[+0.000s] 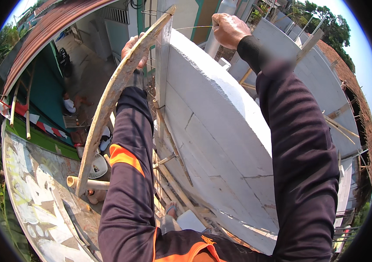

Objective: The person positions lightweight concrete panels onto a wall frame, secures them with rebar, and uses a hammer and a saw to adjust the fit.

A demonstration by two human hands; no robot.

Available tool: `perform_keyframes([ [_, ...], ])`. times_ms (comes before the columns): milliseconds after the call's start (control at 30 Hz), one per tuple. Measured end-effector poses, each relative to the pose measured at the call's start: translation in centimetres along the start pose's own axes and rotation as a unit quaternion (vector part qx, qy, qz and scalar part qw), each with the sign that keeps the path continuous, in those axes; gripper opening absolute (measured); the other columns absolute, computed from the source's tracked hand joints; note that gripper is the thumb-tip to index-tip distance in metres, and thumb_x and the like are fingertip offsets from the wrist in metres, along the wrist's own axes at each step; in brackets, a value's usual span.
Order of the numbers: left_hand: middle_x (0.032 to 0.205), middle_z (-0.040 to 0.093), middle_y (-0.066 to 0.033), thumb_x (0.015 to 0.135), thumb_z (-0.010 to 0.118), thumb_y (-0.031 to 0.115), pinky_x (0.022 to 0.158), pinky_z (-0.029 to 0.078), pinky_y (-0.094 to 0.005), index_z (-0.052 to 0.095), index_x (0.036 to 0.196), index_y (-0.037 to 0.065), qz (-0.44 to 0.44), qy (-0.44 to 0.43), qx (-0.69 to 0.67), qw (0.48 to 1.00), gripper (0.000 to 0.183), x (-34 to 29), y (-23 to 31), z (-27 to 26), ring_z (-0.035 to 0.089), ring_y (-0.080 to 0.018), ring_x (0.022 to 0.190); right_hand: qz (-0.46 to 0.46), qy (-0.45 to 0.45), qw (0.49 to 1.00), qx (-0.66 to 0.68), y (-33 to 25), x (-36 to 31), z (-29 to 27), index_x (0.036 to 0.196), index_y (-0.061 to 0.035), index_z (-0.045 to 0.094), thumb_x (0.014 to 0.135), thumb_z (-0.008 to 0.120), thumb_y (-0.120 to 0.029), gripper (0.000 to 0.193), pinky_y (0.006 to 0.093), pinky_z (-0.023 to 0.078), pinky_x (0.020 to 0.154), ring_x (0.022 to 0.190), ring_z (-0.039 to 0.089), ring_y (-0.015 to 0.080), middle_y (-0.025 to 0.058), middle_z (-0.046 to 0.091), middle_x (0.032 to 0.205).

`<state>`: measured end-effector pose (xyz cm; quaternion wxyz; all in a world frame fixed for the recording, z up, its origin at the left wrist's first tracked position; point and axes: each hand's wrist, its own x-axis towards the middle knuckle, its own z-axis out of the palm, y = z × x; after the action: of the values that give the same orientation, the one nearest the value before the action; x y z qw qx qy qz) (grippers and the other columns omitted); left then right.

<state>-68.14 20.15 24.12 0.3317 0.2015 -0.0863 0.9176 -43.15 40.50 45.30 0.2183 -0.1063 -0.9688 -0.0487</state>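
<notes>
My right hand [229,30] is closed in a fist at the top, beyond the wall. From it a thin, pale string or wire [193,27] runs left, nearly level, to an upright board [163,56] at the wall's end. My left hand [132,49] grips a long, rough wooden plank [115,85] from behind, its fingers on one side and the thumb on the other; the plank hides the palm. Seen bowed by the lens, this plank slants from upper right to lower left. The grey block wall [212,113], with a pale, rough top, stands between my arms.
Below are bamboo poles [173,183] and my sandalled foot [171,208]. Thin metal rods [150,61] stick out beside the upright board. A stained sheet [42,187] lies at lower left, near a corrugated roof [51,32]. Another grey wall [312,83] stands right. Another person [69,105] is down left.
</notes>
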Motion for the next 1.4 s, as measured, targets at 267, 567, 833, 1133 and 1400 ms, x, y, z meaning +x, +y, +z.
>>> perform_keyframes([
  [267, 0.097, 0.071, -0.0073, 0.096, 0.068, 0.025, 0.077, 0.056, -0.0373, 0.063, 0.123, 0.003, -0.023, 0.032, 0.27, 0.962, 0.036, -9.0, -3.6, -0.9, 0.068, -0.0166, 0.082, 0.01, 0.058, 0.998, -0.034, 3.9, 0.2, -0.5, 0.091, -0.0071, 0.063, 0.085, 0.051, -0.006, 0.013, 0.0489, 0.053, 0.083, 0.092, 0.068, 0.0399, 0.0198, 0.07, 0.093],
  [567, 0.081, 0.059, -0.0001, 0.102, 0.059, 0.023, 0.057, 0.041, -0.0239, 0.061, 0.111, 0.006, 0.1, 0.168, 0.203, 0.96, 0.02, -3.2, -7.0, -0.8, 0.051, -0.0071, 0.059, -0.034, 0.101, 0.993, -0.057, 5.0, -0.3, 0.5, 0.091, -0.0075, 0.066, 0.085, 0.058, -0.012, 0.011, 0.0478, 0.054, 0.074, 0.081, 0.068, 0.0402, 0.0196, 0.068, 0.082],
  [833, 0.115, 0.071, -0.0104, 0.102, 0.055, 0.039, 0.098, 0.045, -0.0394, 0.066, 0.121, -0.003, 0.273, 0.085, 0.794, 0.536, 0.048, -0.1, -6.6, 0.9, 0.061, -0.0295, 0.111, -0.027, 0.153, 0.987, -0.025, 6.4, 0.0, -4.6, 0.1, -0.0078, 0.071, 0.082, 0.059, -0.016, 0.023, 0.0473, 0.055, 0.078, 0.092, 0.069, 0.0415, 0.0244, 0.07, 0.095],
  [1133, 0.1, 0.058, -0.0178, 0.088, 0.076, 0.041, 0.095, 0.043, -0.054, 0.057, 0.108, 0.001, 0.463, 0.187, 0.814, 0.297, 0.048, -5.6, -16.8, 5.9, 0.052, -0.0376, 0.11, 0.006, 0.145, 0.988, -0.059, 11.7, -2.1, -8.5, 0.085, -0.0062, 0.061, 0.087, 0.055, -0.013, 0.009, 0.0478, 0.05, 0.074, 0.085, 0.065, 0.0403, 0.0212, 0.064, 0.084],
  [1400, 0.095, 0.062, -0.0131, 0.084, 0.081, 0.033, 0.08, 0.044, -0.0522, 0.064, 0.095, -0.002, 0.501, 0.282, 0.726, 0.376, 0.04, -0.9, -17.3, 8.1, 0.052, -0.0294, 0.098, 0.009, 0.114, 0.993, -0.017, 7.7, -3.9, -8.9, 0.085, -0.0062, 0.062, 0.088, 0.052, -0.01, 0.011, 0.0481, 0.05, 0.076, 0.087, 0.065, 0.0408, 0.0224, 0.066, 0.086],
])
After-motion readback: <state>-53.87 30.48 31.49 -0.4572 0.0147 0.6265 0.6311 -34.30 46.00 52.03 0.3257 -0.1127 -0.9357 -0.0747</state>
